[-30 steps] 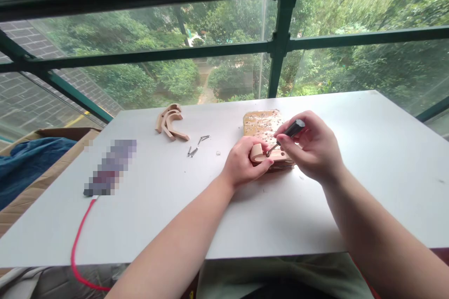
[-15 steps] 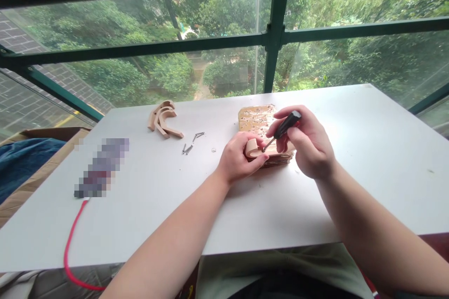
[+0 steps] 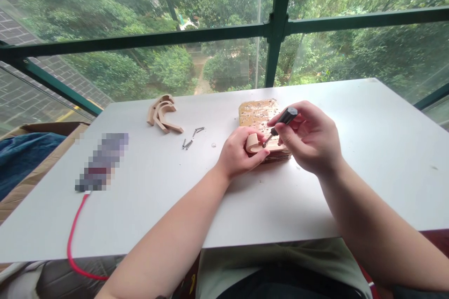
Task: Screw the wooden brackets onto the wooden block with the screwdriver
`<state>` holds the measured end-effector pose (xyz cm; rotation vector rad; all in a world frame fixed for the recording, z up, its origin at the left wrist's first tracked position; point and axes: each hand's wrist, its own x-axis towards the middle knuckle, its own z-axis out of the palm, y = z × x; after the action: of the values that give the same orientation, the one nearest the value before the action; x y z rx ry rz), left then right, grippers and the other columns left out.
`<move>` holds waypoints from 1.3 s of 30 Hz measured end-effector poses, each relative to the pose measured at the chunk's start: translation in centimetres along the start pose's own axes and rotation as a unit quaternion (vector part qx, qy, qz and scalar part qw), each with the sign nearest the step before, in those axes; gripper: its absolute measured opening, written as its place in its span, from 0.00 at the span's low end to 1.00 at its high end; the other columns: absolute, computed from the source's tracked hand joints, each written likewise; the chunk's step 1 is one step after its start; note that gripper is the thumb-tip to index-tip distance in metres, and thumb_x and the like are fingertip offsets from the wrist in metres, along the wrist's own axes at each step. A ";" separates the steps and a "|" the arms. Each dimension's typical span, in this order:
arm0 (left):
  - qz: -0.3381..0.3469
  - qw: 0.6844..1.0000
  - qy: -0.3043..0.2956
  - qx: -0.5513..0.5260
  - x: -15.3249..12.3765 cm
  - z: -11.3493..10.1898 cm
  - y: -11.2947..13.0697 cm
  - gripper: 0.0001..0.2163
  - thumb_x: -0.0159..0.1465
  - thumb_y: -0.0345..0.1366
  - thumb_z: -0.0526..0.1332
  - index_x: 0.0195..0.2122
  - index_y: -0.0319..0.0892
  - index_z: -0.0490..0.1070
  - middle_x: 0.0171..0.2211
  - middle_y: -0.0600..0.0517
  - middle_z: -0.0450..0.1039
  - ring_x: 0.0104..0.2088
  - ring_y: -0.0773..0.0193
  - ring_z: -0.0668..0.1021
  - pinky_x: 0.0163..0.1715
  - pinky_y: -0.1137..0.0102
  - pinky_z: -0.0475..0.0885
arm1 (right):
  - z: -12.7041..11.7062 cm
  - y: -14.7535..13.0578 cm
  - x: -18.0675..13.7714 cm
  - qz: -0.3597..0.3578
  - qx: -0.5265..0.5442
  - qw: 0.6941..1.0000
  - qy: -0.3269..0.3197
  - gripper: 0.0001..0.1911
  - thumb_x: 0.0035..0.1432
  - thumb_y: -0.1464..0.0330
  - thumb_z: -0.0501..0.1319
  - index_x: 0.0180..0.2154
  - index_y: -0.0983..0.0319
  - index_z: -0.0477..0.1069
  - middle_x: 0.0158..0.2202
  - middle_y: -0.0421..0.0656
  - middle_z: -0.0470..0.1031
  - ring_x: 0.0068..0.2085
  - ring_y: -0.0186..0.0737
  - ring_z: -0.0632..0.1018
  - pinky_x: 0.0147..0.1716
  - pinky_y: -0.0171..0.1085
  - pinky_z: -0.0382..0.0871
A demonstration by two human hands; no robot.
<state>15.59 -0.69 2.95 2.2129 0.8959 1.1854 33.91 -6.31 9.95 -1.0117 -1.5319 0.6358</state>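
Note:
A black-handled screwdriver (image 3: pixel 285 119) is in my right hand (image 3: pixel 312 138), gripped between thumb and fingers. It slants down to the left, and its tip meets a screw head in a curved wooden hook (image 3: pixel 251 143). My left hand (image 3: pixel 239 153) is closed around the hook, pressing it onto a worn, pitted wooden block (image 3: pixel 257 111). Fingers hide part of the hook. Left of the block, several loose screws (image 3: pixel 188 144) lie on the white table (image 3: pixel 168 196). Beyond them is a small pile of curved wooden hooks (image 3: pixel 164 114).
A blurred-out dark object (image 3: pixel 103 161) with a red cable (image 3: pixel 72 238) lies at the left of the table. A small ring-like bit (image 3: pixel 213 145) is near the screws. Beside the table stands a cardboard box (image 3: pixel 52 127) holding blue cloth. Green-framed windows rise behind.
My right hand has turned around the screwdriver, its fingers shifting on the handle. The hook and my left hand stay on the block. The view has tilted slightly.

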 end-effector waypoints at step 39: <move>0.027 1.000 0.001 -0.004 0.1 0.1 0.0 0.12 0.59 0.38 0.69 0.43 0.45 0.71 0.39 0.52 0.78 0.44 0.59 0.80 0.47 0.65 0.75 | 0.3 0.2 -0.1 0.035 0.055 0.998 -0.003 0.08 0.69 0.65 0.59 0.49 0.55 0.69 0.40 0.43 0.78 0.29 0.35 0.75 0.27 0.38 0.72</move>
<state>15.68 -0.63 2.92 2.2433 0.8350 1.2152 33.68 -6.32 9.66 -0.9830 -1.4565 0.7643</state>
